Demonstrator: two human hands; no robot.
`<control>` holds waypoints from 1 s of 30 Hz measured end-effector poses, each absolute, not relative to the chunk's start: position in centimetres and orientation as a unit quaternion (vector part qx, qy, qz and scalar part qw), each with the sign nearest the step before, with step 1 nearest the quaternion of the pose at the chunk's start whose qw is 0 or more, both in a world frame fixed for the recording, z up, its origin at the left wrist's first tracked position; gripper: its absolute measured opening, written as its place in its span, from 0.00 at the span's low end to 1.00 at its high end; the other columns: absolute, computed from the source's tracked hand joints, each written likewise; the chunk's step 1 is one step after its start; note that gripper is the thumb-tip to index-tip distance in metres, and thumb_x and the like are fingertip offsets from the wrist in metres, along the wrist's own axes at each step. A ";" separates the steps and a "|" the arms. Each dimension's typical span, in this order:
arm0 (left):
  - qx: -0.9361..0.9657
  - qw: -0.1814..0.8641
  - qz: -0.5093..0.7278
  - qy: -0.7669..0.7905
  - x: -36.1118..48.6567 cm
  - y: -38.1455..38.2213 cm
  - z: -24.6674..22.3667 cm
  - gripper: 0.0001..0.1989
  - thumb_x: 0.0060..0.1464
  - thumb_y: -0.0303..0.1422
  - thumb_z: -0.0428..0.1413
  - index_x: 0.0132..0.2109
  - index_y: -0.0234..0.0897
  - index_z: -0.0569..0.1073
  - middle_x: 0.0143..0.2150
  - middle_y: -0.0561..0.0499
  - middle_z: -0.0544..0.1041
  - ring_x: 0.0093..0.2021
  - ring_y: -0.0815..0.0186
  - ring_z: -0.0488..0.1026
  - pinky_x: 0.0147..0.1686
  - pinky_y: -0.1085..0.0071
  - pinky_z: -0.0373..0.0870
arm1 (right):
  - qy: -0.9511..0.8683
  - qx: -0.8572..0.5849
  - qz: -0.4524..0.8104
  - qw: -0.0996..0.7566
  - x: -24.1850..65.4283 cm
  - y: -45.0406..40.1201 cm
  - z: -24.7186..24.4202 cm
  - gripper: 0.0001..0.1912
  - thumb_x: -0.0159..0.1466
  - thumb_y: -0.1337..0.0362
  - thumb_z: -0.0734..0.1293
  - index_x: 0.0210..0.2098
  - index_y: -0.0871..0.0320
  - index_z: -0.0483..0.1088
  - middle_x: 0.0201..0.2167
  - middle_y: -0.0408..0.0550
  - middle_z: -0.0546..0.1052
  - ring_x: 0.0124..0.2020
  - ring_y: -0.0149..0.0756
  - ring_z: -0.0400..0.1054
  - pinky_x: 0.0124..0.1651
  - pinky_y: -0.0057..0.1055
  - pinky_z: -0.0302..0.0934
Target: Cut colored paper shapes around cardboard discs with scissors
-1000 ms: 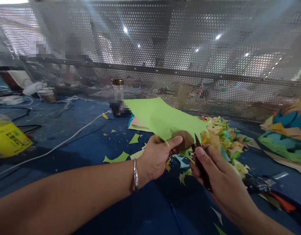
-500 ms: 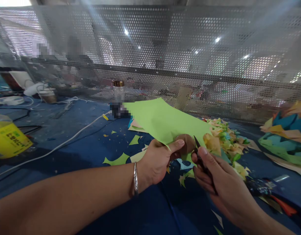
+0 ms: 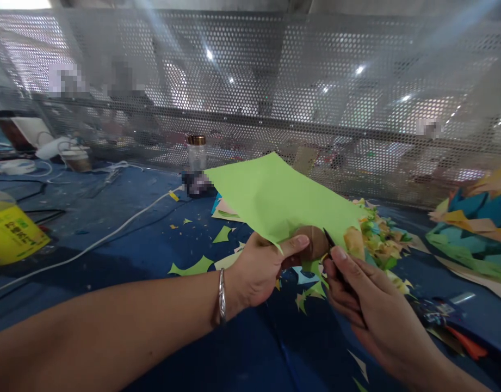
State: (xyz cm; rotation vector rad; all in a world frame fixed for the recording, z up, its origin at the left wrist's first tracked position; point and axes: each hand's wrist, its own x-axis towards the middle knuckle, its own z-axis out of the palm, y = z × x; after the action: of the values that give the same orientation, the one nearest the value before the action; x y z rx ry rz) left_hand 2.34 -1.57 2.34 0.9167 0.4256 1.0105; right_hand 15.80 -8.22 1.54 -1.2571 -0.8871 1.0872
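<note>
My left hand (image 3: 264, 267) pinches a large light green sheet (image 3: 270, 196) and a round brown disc (image 3: 311, 242) together, thumb on top. The disc lies against the near edge of the sheet. Close to its right side, my right hand (image 3: 364, 294) is wrapped round dark scissors (image 3: 329, 239); their tip points up at the sheet beside the disc, and the handles are mostly hidden by my fingers. Green offcuts (image 3: 193, 267) lie on the blue table (image 3: 160, 348) under and left of my hands.
Small folded paper pieces (image 3: 381, 234) are heaped to the right, before a layered paper object (image 3: 466, 234). A lidded jar (image 3: 197, 155) stands behind. At left are a yellow-labelled container (image 3: 16, 234), a white cable (image 3: 107, 239) and a cup (image 3: 76, 158). A perforated metal screen (image 3: 250, 81) closes the back.
The green sheet's far corner has risen slightly, and its right part reaches further right. Both hands keep their grip; the scissors have shifted very slightly. The camera view has moved a little.
</note>
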 end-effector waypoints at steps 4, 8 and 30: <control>0.421 0.754 0.471 0.182 2.4 -1.4 2.0 0.12 0.42 0.33 0.71 0.25 0.36 0.75 0.33 0.49 0.79 0.40 0.62 0.77 0.44 0.64 0.73 | -0.378 -0.546 0.464 0.586 15.8 -8.3 1.6 0.33 0.43 0.36 0.80 0.21 0.57 0.67 0.13 0.32 0.53 0.15 0.20 0.41 0.14 0.20 0.37; 0.400 0.763 0.471 0.191 2.6 -1.0 1.5 0.11 0.40 0.31 0.72 0.33 0.36 0.80 0.37 0.49 0.81 0.40 0.63 0.77 0.42 0.66 0.73 | -0.380 -0.551 0.463 0.581 16.0 -8.2 1.7 0.33 0.43 0.36 0.80 0.21 0.57 0.66 0.13 0.32 0.54 0.15 0.20 0.42 0.14 0.20 0.37; 0.588 0.531 0.546 0.272 1.9 0.3 1.3 0.11 0.52 0.31 0.64 0.44 0.34 0.80 0.48 0.42 0.85 0.50 0.55 0.81 0.55 0.58 0.75 | -0.340 -0.542 0.533 0.554 16.4 -8.2 1.5 0.32 0.43 0.38 0.81 0.21 0.58 0.70 0.13 0.33 0.56 0.15 0.19 0.42 0.14 0.19 0.38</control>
State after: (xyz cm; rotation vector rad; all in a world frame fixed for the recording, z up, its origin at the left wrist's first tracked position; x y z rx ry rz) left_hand 1.86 0.33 1.30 1.4037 0.6482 1.3019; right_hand 16.37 -8.21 1.51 -1.2817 -0.8025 1.2595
